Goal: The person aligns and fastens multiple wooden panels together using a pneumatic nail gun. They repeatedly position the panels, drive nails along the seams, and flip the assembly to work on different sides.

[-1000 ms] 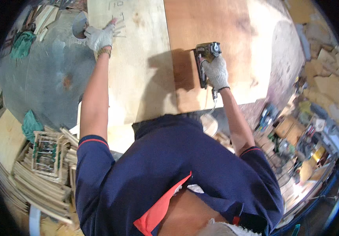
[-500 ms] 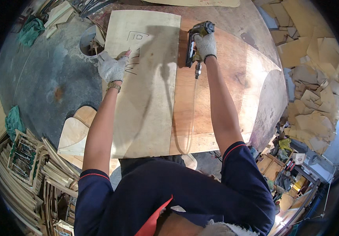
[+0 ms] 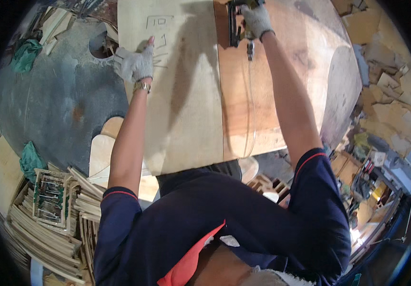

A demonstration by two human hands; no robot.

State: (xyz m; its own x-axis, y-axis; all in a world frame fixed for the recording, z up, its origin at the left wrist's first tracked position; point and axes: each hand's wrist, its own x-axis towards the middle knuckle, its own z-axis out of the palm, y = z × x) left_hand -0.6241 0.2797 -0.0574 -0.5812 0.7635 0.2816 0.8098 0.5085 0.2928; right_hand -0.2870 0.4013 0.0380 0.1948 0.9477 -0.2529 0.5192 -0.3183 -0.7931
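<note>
Within gripping right fingers (image 3: 257,20) sits the nailer (image 3: 232,29), left fingers (image 3: 120,63) spread at the panel (image 3: 193,114).

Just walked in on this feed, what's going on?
A person's gloved right hand holds a dark, nailer-like hand tool over a reddish-brown wooden panel, just right of a pale plywood panel. The gloved left hand is at the pale panel's left edge. Whether the tool touches the wood is unclear.

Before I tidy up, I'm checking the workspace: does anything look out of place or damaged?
At far right, irregular tan sheets lie jumbled at odd angles. A brownish patch stands out against the dark grey tabletop.
</note>
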